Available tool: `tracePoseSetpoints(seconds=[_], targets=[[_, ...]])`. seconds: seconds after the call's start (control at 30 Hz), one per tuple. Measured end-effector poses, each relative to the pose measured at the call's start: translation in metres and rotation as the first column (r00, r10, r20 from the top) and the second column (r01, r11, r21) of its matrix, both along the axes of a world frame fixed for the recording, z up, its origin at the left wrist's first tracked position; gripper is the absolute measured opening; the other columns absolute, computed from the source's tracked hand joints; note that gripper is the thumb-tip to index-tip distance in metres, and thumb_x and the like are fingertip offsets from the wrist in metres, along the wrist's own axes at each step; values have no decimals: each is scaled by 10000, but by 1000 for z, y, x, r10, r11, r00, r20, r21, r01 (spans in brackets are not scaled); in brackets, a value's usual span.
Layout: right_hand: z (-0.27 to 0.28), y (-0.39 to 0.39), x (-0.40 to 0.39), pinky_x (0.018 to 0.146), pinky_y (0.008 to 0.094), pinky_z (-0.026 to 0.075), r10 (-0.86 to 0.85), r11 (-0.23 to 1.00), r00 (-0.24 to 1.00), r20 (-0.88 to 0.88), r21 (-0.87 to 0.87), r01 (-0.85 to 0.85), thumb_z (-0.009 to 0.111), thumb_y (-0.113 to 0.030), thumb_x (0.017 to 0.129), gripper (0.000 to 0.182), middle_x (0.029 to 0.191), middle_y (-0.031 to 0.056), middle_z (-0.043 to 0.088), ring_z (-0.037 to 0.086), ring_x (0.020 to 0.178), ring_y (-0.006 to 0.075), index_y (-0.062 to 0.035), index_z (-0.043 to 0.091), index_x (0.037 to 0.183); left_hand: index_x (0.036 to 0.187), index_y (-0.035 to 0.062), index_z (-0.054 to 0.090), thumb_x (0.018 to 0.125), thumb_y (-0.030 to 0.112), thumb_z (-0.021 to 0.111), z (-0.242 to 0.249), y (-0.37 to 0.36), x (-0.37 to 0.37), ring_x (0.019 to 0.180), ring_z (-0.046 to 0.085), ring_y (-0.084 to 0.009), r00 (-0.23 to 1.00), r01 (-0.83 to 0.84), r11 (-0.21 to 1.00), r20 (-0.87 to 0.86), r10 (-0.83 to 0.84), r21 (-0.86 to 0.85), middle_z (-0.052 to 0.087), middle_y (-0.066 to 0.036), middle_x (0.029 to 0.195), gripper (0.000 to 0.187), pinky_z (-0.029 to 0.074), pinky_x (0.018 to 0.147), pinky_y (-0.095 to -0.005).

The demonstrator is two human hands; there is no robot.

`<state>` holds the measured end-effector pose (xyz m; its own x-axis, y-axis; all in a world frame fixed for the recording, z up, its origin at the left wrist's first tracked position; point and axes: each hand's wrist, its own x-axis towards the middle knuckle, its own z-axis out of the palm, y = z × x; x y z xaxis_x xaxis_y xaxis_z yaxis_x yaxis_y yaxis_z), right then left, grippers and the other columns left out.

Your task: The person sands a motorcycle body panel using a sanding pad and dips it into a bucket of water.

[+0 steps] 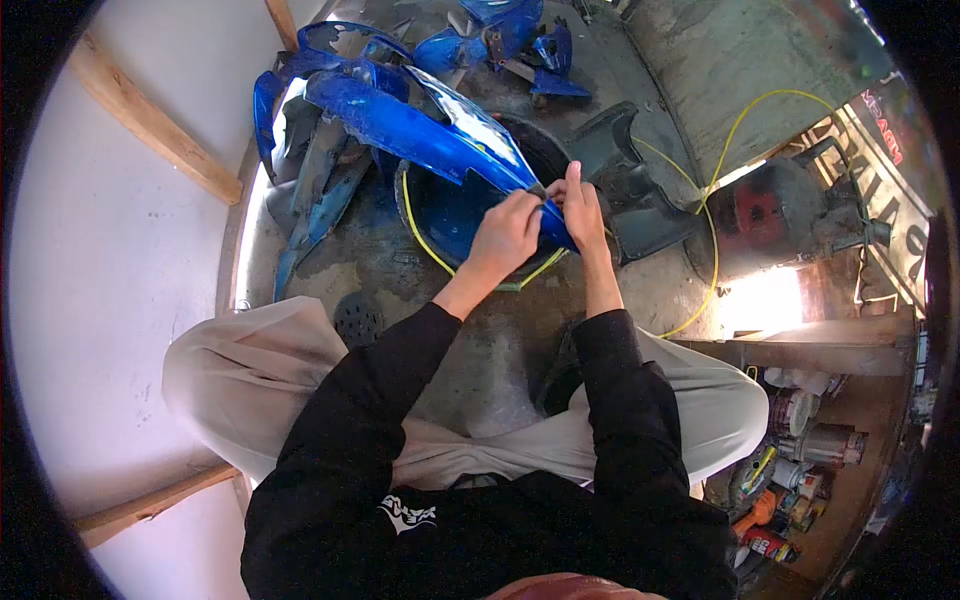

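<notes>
A long glossy blue panel (pixel 400 122) lies slantwise over a dark round basin (pixel 432 215), its narrow end toward me. My left hand (pixel 506 236) is closed at that narrow end, fingers pressed on a small dark piece too hidden to name. On the other side, my right hand (pixel 582 212) holds the tip of the panel, its thumb or a finger pointing up. Both hands nearly touch over the basin's near right part. Water or a dark blue surface shows inside the basin.
More blue panels (pixel 500 40) lie at the back. Dark plastic parts (pixel 650 205) sit right of the basin. A yellow hose (pixel 716 250) loops near a dark red tank (pixel 765 215). Cans and tools fill a wooden shelf (pixel 850 360) at lower right. A white wall (pixel 110 270) stands left.
</notes>
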<state>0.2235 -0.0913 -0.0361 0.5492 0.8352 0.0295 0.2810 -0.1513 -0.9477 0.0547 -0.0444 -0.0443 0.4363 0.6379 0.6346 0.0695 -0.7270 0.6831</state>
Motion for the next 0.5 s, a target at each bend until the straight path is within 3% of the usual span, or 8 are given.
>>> tracePoseSetpoints(seconds=[0.1,0.27,0.33,0.37,0.43,0.5], targets=[[4,-6,-2,693,341,478,20,1000,997,78,-2,-20,325,-635,1082,873,674,107,663,603,670,188,72,722,761,962,-1,688,882,86,710,2,5,-3,851,678,-397,995,95,995,-24,-95,-9,683,-173,911,120,541,741,-462],[-5,-4,-3,659,361,470,-25,995,996,88,98,16,463,-555,1077,736,643,93,632,589,649,176,64,738,790,956,3,695,868,83,721,5,3,1,841,683,-395,994,59,998,-86,-62,-35,693,-175,911,122,542,740,-455],[-4,-6,-4,639,362,461,-29,998,996,89,62,24,484,-544,1072,712,621,81,616,574,629,164,57,744,793,928,23,683,880,107,686,5,7,1,832,674,-399,1000,-5,1000,-15,5,-22,684,-173,897,96,539,744,-483],[-4,-6,-5,619,363,452,-29,999,996,86,28,26,505,-532,1068,688,599,70,599,559,609,153,50,751,796,887,7,677,889,106,673,7,16,3,811,673,-405,988,-141,990,67,141,0,680,-181,863,99,534,738,-484],[-1,-8,-9,588,368,426,-37,997,991,127,77,27,520,-532,1060,685,558,70,558,519,581,132,49,732,765,850,-13,674,904,104,668,8,48,-6,762,691,-388,959,-266,957,67,275,-117,682,-190,797,129,533,712,-474],[0,-6,-7,574,377,404,6,999,975,220,35,-15,533,-515,1058,680,549,81,519,487,573,135,58,682,722,825,-22,670,914,102,668,9,57,-14,708,703,-374,953,-238,911,100,286,-336,688,-203,753,153,529,674,-462]])
